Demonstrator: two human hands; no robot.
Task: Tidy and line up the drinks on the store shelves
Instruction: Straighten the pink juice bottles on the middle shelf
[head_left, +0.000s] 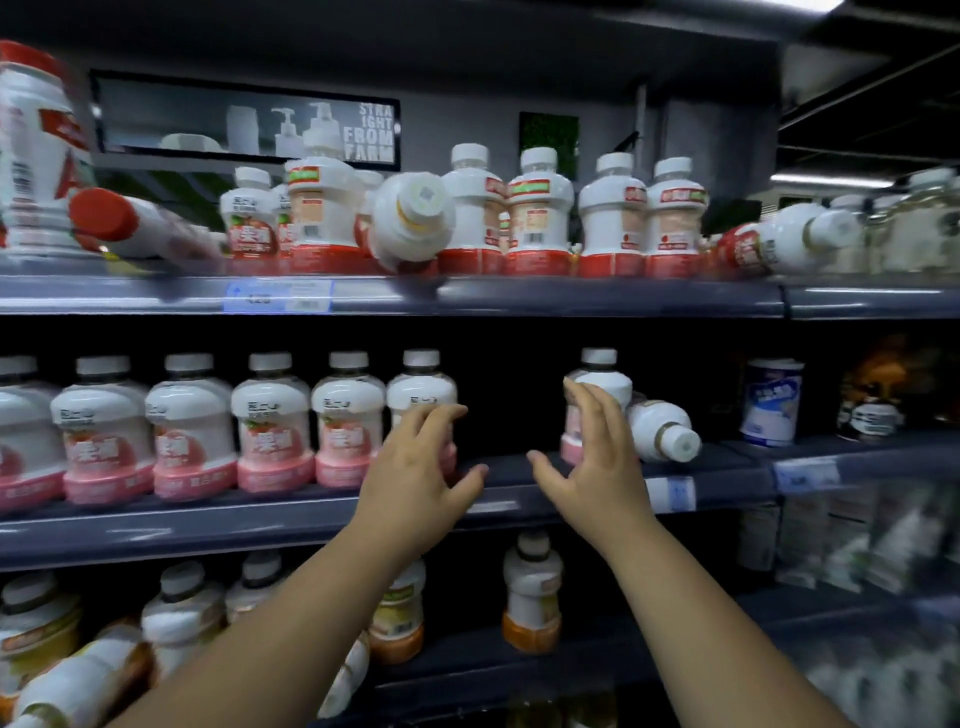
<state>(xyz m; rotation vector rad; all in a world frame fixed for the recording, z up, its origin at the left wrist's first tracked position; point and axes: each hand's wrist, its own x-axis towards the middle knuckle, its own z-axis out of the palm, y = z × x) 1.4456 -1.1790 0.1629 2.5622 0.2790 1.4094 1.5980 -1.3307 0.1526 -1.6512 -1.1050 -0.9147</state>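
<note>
On the middle shelf (208, 525) stands a row of several white bottles with pink bases (270, 421). My left hand (415, 467) is spread in front of the rightmost bottle of that row (422, 387), fingers over its lower half. After a gap, a lone pink bottle (602, 379) stands upright, and my right hand (592, 457) is open against its left side, thumb apart. Just right of it a white bottle (660, 426) lies on its side, cap towards me.
The top shelf (571, 296) holds red-based bottles, with three toppled: a red-capped one (119, 218), a middle one (410, 218) and a right one (779, 244). A blue-white can (771, 402) stands further right. Orange-based bottles (532, 592) stand below.
</note>
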